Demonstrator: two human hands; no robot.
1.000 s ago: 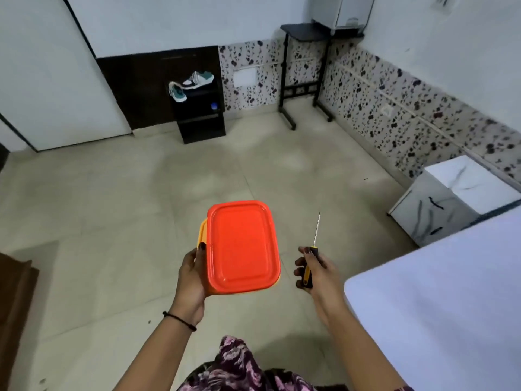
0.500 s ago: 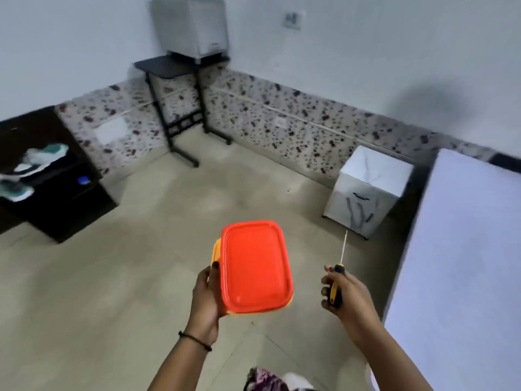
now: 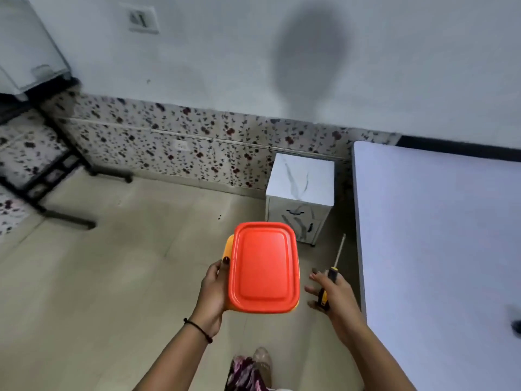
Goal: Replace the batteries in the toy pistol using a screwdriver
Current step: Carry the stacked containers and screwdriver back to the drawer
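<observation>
The person stands on a pale tiled floor and holds both hands out in front, above the floor.

The left hand grips a plastic box from its left side, the thumb lying on the edge of the orange lid and the fingers hidden underneath. The box has a yellow body and its lid is on, so what is inside cannot be seen. A thin black band circles the left wrist.

The right hand holds the screwdriver by its black and yellow handle. The handle lies in the palm, while the fingers are only loosely bent and partly spread. The thin metal shaft points away from the person, up and slightly right. The screwdriver is just right of the box and does not touch it.

A white table fills the right side, its near edge close to the right hand. A small dark thing lies at the table's right edge, too blurred to name. Beyond the box, a small white cabinet with grey marbling stands against the far wall, between the table and a strip of flower-patterned tiles. A black metal stand is at the far left with a pale grey appliance on it. A round shadow falls on the wall above the cabinet.
</observation>
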